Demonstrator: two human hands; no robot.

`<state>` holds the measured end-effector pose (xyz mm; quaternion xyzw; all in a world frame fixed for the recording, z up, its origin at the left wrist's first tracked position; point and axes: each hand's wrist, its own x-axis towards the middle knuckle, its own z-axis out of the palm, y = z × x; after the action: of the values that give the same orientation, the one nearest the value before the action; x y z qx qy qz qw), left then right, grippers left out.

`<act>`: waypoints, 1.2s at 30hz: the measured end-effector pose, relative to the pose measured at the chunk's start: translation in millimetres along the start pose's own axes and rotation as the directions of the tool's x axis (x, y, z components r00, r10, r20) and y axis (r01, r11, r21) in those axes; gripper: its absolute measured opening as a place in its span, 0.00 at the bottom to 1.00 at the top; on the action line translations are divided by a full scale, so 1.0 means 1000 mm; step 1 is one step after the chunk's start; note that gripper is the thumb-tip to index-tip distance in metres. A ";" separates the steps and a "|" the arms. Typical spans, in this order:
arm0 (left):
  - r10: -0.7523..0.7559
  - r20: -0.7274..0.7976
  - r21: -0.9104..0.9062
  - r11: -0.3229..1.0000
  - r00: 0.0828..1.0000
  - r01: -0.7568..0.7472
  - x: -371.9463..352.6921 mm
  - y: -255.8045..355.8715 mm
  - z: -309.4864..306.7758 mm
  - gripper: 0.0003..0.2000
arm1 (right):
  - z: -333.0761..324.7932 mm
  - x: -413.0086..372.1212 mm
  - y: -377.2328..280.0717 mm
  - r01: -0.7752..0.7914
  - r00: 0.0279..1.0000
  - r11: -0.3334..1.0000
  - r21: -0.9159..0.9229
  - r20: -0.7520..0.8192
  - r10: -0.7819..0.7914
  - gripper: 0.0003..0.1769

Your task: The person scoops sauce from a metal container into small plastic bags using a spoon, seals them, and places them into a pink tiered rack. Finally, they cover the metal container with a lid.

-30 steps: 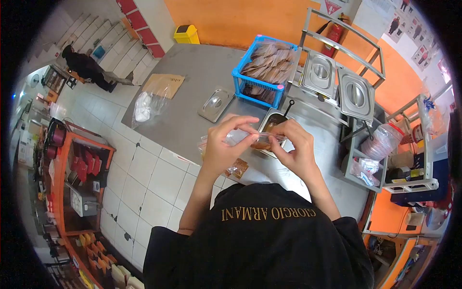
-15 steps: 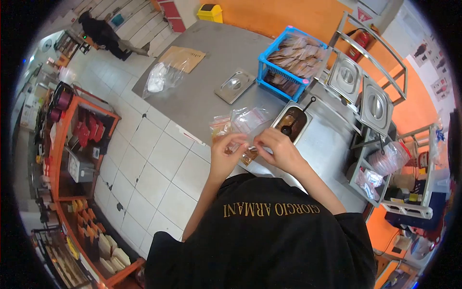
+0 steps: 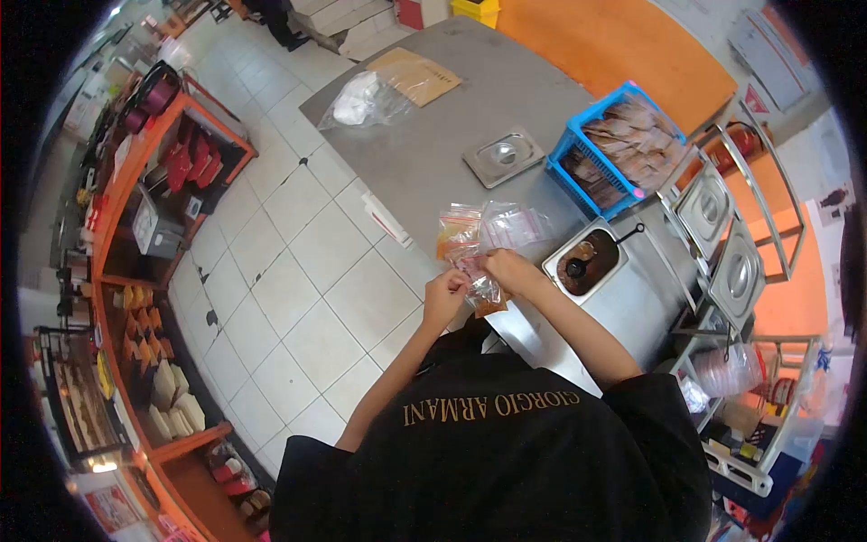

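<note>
At the table's near edge, my left hand [image 3: 446, 296] pinches one side of the top of a small clear zip bag [image 3: 488, 294] with brown sauce at its bottom. My right hand [image 3: 508, 271] has its fingers closed on the other side of the bag's top. Just beyond lie a filled bag [image 3: 459, 229] with orange-brown contents and some flat clear bags [image 3: 515, 226] with pink strips. To the right of my right hand is a steel pan [image 3: 587, 260] of brown sauce, with a black ladle [image 3: 623, 237] resting in it.
A steel lid [image 3: 503, 157] lies beyond the bags. The blue basket [image 3: 578, 135] at the table's right holds many packed bags. A brown envelope [image 3: 420, 77] and a plastic bag with white contents [image 3: 358, 99] lie at the far left. Lidded pans [image 3: 736, 280] stand right.
The view has turned, so the scene sits differently in it. My hands are now drawn apart less widely at the bag's top, and the bag hangs below them.
</note>
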<state>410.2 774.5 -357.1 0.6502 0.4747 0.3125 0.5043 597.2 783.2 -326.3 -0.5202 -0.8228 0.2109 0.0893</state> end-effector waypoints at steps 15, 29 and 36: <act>0.140 -0.024 0.147 0.980 0.990 -0.135 0.011 0.014 0.000 0.07 | -0.013 -0.004 0.000 -0.053 0.995 0.994 -0.097 -0.093 0.044 0.14; 0.223 0.228 0.271 0.920 0.948 -0.282 -0.003 0.025 0.003 0.05 | 0.003 0.004 0.033 -0.290 0.942 0.912 0.291 -0.084 0.326 0.14; 0.351 0.217 0.153 0.909 0.911 -0.387 -0.025 0.050 0.000 0.06 | -0.022 -0.025 0.002 -0.176 0.976 0.963 0.203 -0.088 0.197 0.09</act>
<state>416.9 749.1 -307.7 0.8002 0.3216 0.2934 0.4125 618.4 766.8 -305.4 -0.5948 -0.7396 0.2692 0.1636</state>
